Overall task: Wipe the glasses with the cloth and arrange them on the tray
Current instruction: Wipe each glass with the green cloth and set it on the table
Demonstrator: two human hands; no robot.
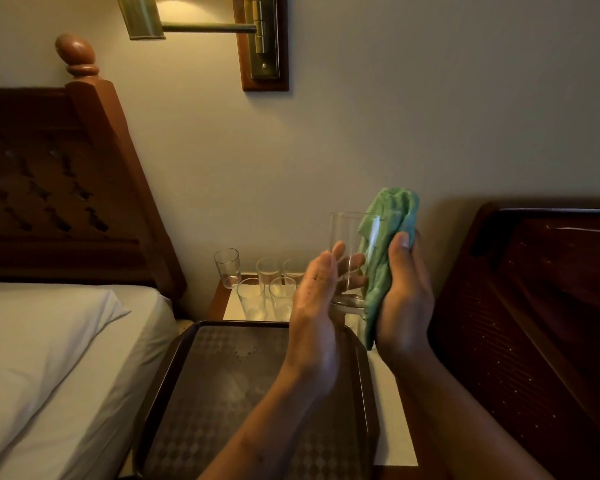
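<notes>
My left hand (317, 299) cups the glass (347, 244), fingers seemingly wrapped behind. My right hand (404, 296) grips the cloth (387, 233) against it. I turn slowly, press lightly, stay over the tray (215, 375).

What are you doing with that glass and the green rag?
A person is wiping a tall glass with a green cloth. The left hand holds the glass up above the tray, and the right hand presses the cloth against its side. Five other glasses show standing on the bedside table behind the tray, waiting. No glass shows on the tray yet.
</notes>
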